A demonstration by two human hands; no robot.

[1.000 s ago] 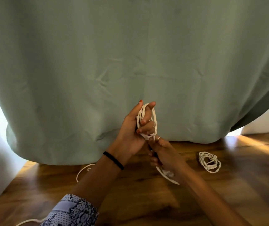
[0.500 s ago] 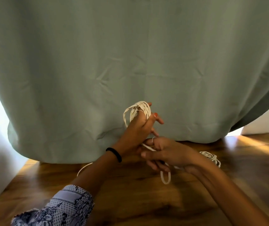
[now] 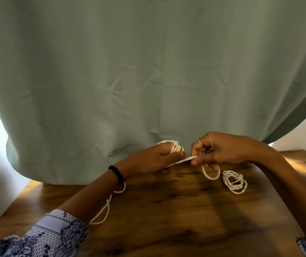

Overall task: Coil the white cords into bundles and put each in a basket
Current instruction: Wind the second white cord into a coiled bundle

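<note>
My left hand (image 3: 152, 158) has a white cord coil (image 3: 174, 146) wound round its fingers and holds it just above the wooden table (image 3: 176, 216). A strand of that cord runs rightward to my right hand (image 3: 222, 151), which pinches it between thumb and fingers; a small loop (image 3: 210, 173) hangs below that hand. A finished white bundle (image 3: 234, 181) lies on the table, to the right of the loop and apart from both hands. No basket is in view.
A loose white cord (image 3: 104, 210) trails on the table under my left forearm. A grey-green curtain (image 3: 148, 80) hangs right behind the hands and touches the table's far edge. White walls stand at both sides.
Both hands have dropped lower toward the table. My right hand has moved up and to the right, drawing the strand out sideways from the coil.
</note>
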